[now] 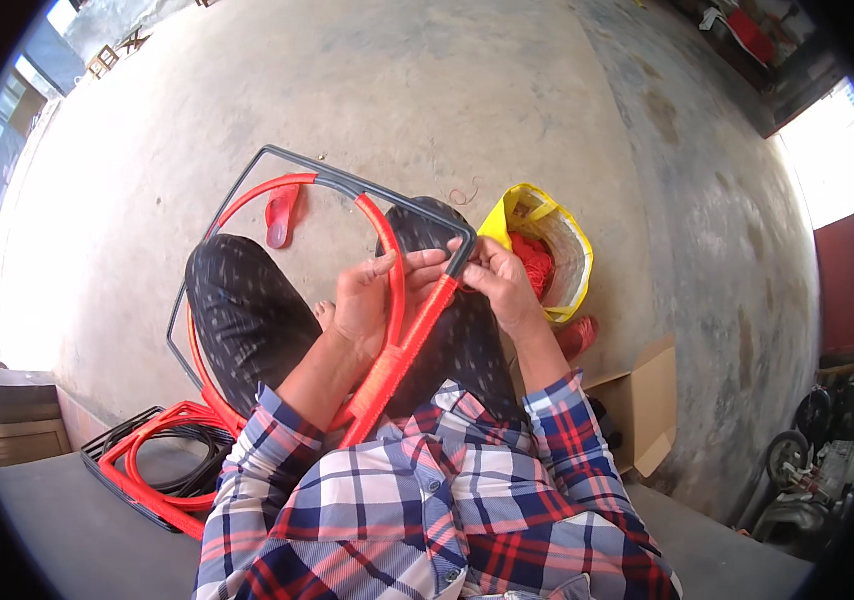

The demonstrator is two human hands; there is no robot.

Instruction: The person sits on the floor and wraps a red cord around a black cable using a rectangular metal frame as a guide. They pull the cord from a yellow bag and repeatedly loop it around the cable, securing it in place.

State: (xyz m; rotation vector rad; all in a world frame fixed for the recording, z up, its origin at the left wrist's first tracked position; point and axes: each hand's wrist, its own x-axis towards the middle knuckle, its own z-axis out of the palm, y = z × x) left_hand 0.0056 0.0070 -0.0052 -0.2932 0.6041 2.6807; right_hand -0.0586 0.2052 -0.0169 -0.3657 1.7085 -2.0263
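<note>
Across my lap leans a black wire frame [332, 167], roughly rectangular, with a round ring [399, 290] inside it, largely wound in red cord. My left hand [367, 295] is closed around the right side of the ring, its fingers passing behind to the far side. At the frame's right corner my right hand [500, 283] pinches the black bar, just beyond the end of the red winding [417, 330]. Any loose cord between those fingertips is too small to make out. The frame's lower end is hidden by my left forearm and shirt.
A yellow-edged bag [575, 262] holding red cord [535, 262] stands right of my knee. More frames [137, 470] lie on the grey seat at my left. A red slipper [280, 218], an open cardboard box [653, 405] and a machine [807, 490] are around me.
</note>
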